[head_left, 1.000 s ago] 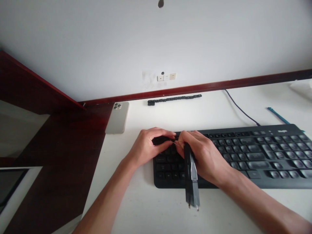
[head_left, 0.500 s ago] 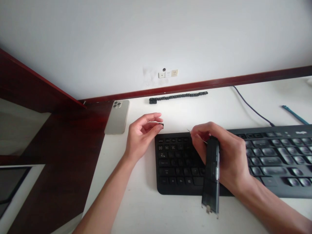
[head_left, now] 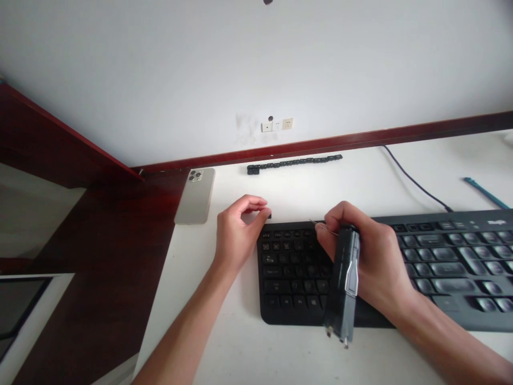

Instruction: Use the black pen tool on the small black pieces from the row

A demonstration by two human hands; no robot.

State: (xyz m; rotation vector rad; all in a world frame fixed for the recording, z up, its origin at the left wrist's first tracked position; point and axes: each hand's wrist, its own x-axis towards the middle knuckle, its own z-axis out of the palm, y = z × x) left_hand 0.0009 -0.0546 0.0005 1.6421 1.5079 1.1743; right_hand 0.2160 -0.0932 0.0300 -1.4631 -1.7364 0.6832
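The black keyboard (head_left: 435,254) lies on the white tabletop (head_left: 240,347), its long axis running left to right and its right end cut off by the frame. At its far left corner, the left hand's (head_left: 236,232) grip pinches a small black keycap (head_left: 270,216) between thumb and finger; the thumb hides most of it, so I cannot tell which way it faces. The right hand's (head_left: 372,248) grip is closed around a black tool (head_left: 343,272). The tool's body slants toward the person, metal prongs at the near end, while its thin wires (head_left: 313,221) point away and leftward, tips near the keyboard's back edge, apart from the keycap. Beyond, a row of keycaps (head_left: 296,162) stretches roughly parallel to the wall.
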